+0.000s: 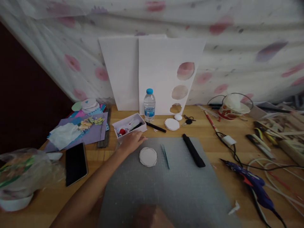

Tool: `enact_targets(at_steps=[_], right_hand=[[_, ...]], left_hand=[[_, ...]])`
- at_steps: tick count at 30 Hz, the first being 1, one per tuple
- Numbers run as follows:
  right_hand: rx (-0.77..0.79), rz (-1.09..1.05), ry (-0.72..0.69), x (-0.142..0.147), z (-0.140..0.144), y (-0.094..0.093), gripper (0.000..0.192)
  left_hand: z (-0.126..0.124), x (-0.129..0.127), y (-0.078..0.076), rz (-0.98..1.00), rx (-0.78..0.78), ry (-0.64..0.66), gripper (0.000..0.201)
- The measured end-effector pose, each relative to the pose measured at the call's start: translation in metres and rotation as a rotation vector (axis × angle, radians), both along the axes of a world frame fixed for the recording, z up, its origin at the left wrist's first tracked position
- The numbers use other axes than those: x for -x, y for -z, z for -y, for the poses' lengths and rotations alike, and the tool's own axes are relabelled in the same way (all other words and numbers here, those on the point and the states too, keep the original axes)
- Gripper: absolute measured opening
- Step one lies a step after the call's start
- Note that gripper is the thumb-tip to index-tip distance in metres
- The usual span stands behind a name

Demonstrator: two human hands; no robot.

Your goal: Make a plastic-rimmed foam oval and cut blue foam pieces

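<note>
From the head camera, the left hand point(131, 141) reaches forward across the near-left corner of the grey cutting mat point(166, 190) and rests against the front wall of a small white box point(129, 126). Its fingers are curled loosely against the box's lower front edge; whether they grip anything cannot be told. The box lies on the wooden table point(47, 202) just beyond the mat, its long axis running from near-left to far-right, the right end angled away towards the water bottle point(149, 105). Inside it lie something red, a few small bits and a black pen-like stick pointing out towards the right.

The right hand point(152, 218) shows only as a blur at the bottom edge, over the mat; how its fingers stand cannot be told.

Just right of the left hand, a round white disc point(148, 156) lies flat on the mat. Beside it lie slim tweezers point(165, 155), tips towards the near edge, and further right a black knife handle point(193, 154), lying diagonally. A black phone point(76, 163) lies on the table, left of the forearm. A blue glue gun point(251, 182) lies off the mat to the right.
</note>
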State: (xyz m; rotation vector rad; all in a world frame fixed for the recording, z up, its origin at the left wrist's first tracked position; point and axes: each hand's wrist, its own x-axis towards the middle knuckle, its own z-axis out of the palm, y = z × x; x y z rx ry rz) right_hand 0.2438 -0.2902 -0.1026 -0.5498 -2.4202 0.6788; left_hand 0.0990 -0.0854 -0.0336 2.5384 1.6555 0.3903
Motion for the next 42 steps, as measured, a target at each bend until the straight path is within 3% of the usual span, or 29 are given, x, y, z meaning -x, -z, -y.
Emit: enact_targets(at_steps=[3, 6, 8, 10, 13, 15, 18, 21, 25, 29, 33, 42], right_hand=[[0.092, -0.021, 0.245, -0.044, -0.025, -0.034, 0.019], [0.192, 0.065, 0.409, -0.078, -0.052, -0.05, 0.042], [0.188, 0.135, 0.443, -0.091, -0.068, -0.045, 0.048], [0.147, 0.175, 0.484, -0.098, -0.081, -0.034, 0.043], [0.084, 0.153, 0.569, -0.104, -0.093, -0.023, 0.034], [0.05, 0.081, 0.603, -0.105, -0.101, -0.028, 0.03], [0.03, -0.044, 0.56, -0.099, -0.117, -0.049, 0.03], [0.052, -0.073, 0.396, -0.079, -0.143, -0.076, 0.033], [0.039, 0.168, 0.285, -0.037, -0.185, -0.094, 0.036], [0.069, 0.303, 0.378, 0.003, -0.212, -0.094, 0.026], [0.121, 0.4, 0.5, 0.027, -0.22, -0.091, 0.017], [0.226, 0.261, 0.54, 0.024, -0.228, -0.079, 0.008]], left_hand=[[0.0, 0.014, -0.002, -0.03, -0.129, -0.044, 0.021], [0.002, 0.041, -0.004, -0.096, -0.231, -0.098, 0.021], [0.007, 0.056, -0.003, -0.154, -0.263, -0.072, 0.015], [0.014, 0.064, -0.002, -0.208, -0.287, -0.014, 0.011], [0.031, 0.064, -0.001, -0.263, -0.349, 0.044, 0.019], [0.044, 0.06, 0.0, -0.285, -0.394, 0.067, 0.023], [0.06, 0.053, 0.0, -0.302, -0.446, 0.096, 0.024], [0.071, 0.046, 0.002, -0.307, -0.482, 0.109, 0.023], [0.08, 0.039, 0.009, -0.3, -0.516, 0.109, 0.025], [0.087, 0.035, 0.019, -0.281, -0.519, 0.105, 0.03], [0.088, 0.035, 0.026, -0.263, -0.519, 0.092, 0.031], [0.09, 0.032, 0.024, -0.277, -0.486, 0.092, 0.031]])
